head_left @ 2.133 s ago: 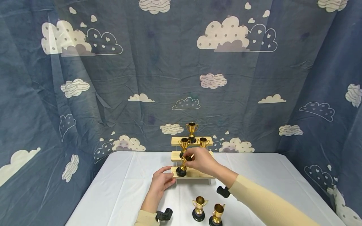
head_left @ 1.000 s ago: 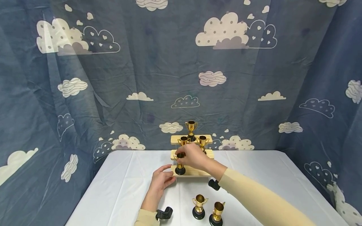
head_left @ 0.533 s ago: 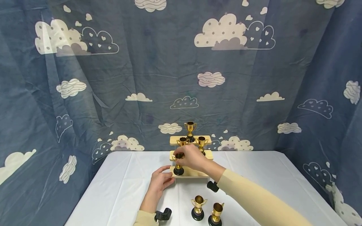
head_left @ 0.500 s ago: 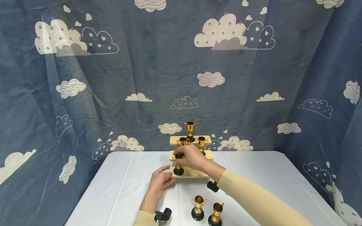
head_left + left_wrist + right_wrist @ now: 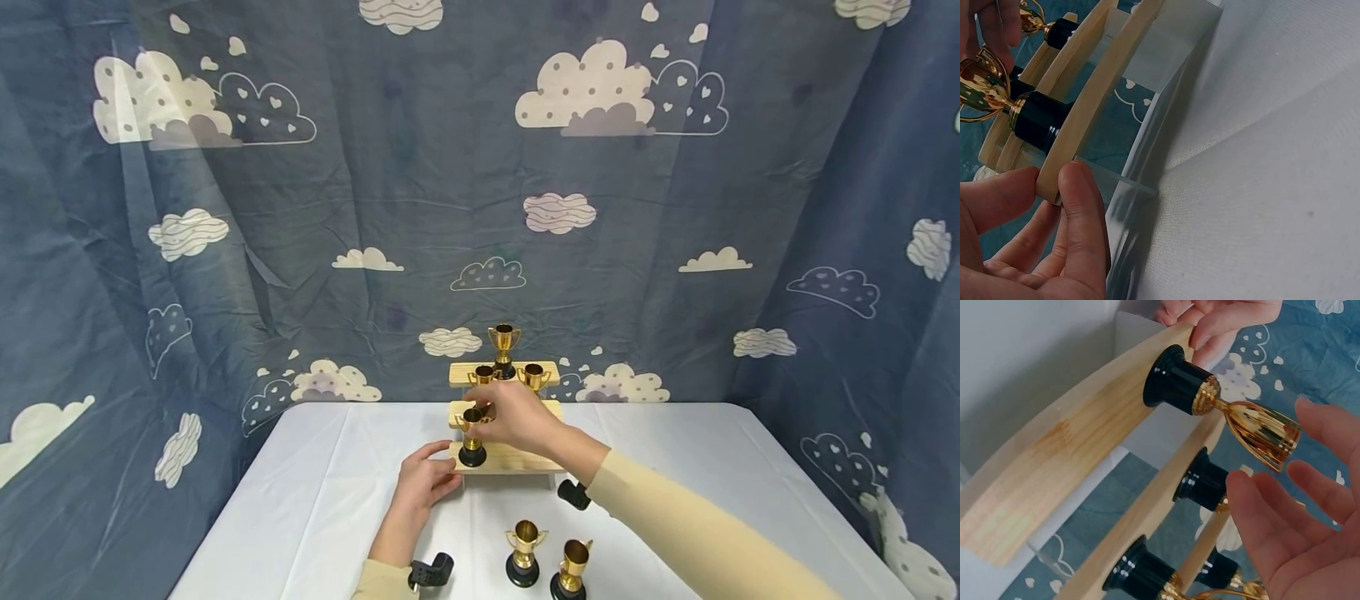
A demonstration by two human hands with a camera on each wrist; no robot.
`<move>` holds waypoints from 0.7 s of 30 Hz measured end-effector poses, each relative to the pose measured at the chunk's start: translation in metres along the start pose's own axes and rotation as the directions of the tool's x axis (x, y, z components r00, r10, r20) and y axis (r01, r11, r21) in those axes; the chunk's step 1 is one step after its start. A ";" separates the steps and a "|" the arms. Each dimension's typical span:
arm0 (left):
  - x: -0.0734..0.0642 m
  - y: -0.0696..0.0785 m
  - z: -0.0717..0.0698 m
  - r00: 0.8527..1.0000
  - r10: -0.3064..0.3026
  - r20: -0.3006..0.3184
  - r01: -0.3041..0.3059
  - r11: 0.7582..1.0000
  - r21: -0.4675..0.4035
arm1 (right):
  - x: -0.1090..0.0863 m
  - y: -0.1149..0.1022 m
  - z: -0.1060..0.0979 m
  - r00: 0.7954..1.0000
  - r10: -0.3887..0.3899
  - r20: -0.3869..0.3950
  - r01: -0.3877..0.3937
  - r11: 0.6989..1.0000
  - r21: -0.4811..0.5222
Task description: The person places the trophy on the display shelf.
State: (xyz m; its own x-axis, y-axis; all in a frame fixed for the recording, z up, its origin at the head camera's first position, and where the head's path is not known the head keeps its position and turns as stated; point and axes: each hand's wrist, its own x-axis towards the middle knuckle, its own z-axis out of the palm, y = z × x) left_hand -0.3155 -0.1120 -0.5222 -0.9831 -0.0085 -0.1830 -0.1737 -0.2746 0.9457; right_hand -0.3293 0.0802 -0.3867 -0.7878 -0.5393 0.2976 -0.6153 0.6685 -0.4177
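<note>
A small gold trophy cup point(image 5: 472, 437) with a black base stands upright at the left end of the lowest step of a three-tier wooden display stand point(image 5: 517, 460). My right hand point(image 5: 517, 415) is beside the cup's upper part. In the right wrist view its fingers point(image 5: 1244, 500) are spread, with a gap between them and the trophy point(image 5: 1263, 432). My left hand point(image 5: 420, 479) pinches the left end of the lowest board point(image 5: 1094, 119) between thumb and fingers. Two trophies on the middle step are partly behind my right hand, and one trophy point(image 5: 504, 346) tops the stand.
Two more gold trophies, one point(image 5: 523, 552) and another point(image 5: 572, 568) to its right, stand on the white tablecloth point(image 5: 337, 492) in front of the stand. A dark blue curtain point(image 5: 405, 208) with clouds hangs behind the table.
The right hand moved left with the trophy to the lowest step's left end, then released it and drew back slightly to the right. The left hand stays on the board.
</note>
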 end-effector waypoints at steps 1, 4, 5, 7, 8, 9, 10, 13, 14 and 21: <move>0.000 0.000 0.000 1.000 0.000 -0.001 0.000 1.000 -0.001 | -0.001 0.000 -0.002 1.000 0.002 0.000 -0.002 1.000 0.003; 0.000 0.001 0.001 1.000 -0.001 -0.004 0.001 1.000 -0.001 | -0.004 -0.002 -0.007 1.000 0.003 -0.002 -0.003 1.000 0.001; 0.000 0.001 0.001 1.000 -0.004 -0.007 0.004 1.000 -0.002 | -0.005 -0.001 -0.008 1.000 -0.004 -0.005 0.004 1.000 -0.004; 0.000 0.001 0.002 1.000 -0.003 -0.008 0.003 1.000 0.001 | -0.007 -0.001 -0.011 1.000 -0.019 -0.018 0.019 1.000 -0.016; 0.000 0.001 0.002 1.000 -0.002 -0.009 0.002 1.000 0.003 | -0.008 -0.001 -0.012 0.999 -0.028 -0.025 0.027 0.999 -0.024; 0.000 0.001 0.002 1.000 -0.003 -0.010 0.003 1.000 0.004 | -0.009 -0.001 -0.013 0.999 -0.034 -0.033 0.033 0.999 -0.030; 0.000 0.001 0.002 1.000 -0.001 -0.011 0.001 1.000 0.010 | -0.010 -0.001 -0.014 0.998 -0.039 -0.039 0.038 0.999 -0.038; 0.000 0.000 0.002 1.000 -0.007 -0.018 0.007 1.000 0.013 | -0.014 0.000 -0.018 0.997 -0.045 -0.055 0.042 0.998 -0.050; 0.001 -0.001 0.001 1.000 -0.004 -0.016 0.005 1.000 0.014 | -0.016 0.000 -0.019 0.997 -0.043 -0.060 0.040 0.998 -0.055; 0.001 -0.003 0.001 1.000 -0.002 -0.010 0.002 1.000 0.001 | -0.029 -0.002 -0.031 0.995 -0.028 -0.093 0.022 0.998 -0.058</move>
State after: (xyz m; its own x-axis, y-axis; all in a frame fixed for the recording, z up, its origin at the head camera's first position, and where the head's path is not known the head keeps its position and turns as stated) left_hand -0.3160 -0.1104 -0.5246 -0.9821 -0.0171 -0.1874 -0.1757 -0.2735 0.9457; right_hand -0.3059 0.1109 -0.3677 -0.7696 -0.5075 0.3876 -0.6332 0.6849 -0.3604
